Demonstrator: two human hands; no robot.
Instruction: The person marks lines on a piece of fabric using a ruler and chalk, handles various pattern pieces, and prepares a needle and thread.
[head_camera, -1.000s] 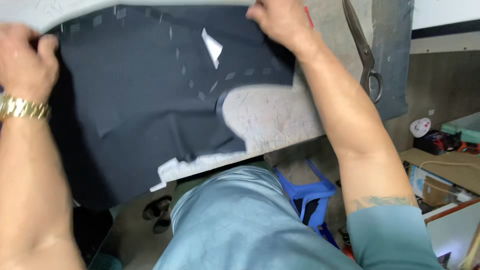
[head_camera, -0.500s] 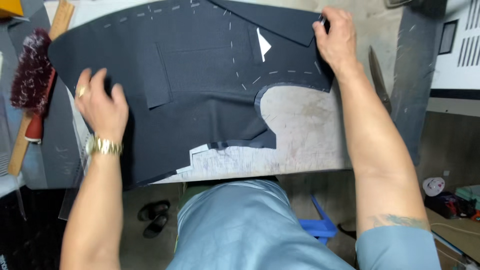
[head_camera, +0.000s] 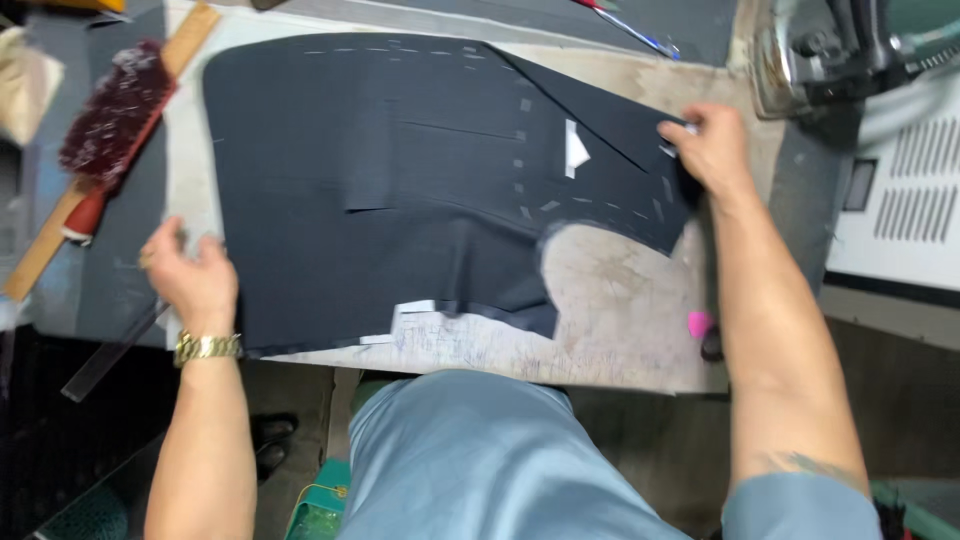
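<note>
Both hands work one dark cloth panel (head_camera: 400, 200) lying flat on the tabletop (head_camera: 620, 290). Right hand (head_camera: 715, 150) fingers pinch its right edge; left hand (head_camera: 190, 280) rests, fingers loosely spread, at its left edge. Cloth looks light, limp, likely to wrinkle; edges and corners give the best hold. Brush (head_camera: 110, 115) lies left.

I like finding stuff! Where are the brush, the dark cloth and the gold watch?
brush (head_camera: 115, 115), head view, on its reddish bristles.
dark cloth (head_camera: 400, 190), head view, on its flat middle.
gold watch (head_camera: 207, 347), head view, on its band.
</note>
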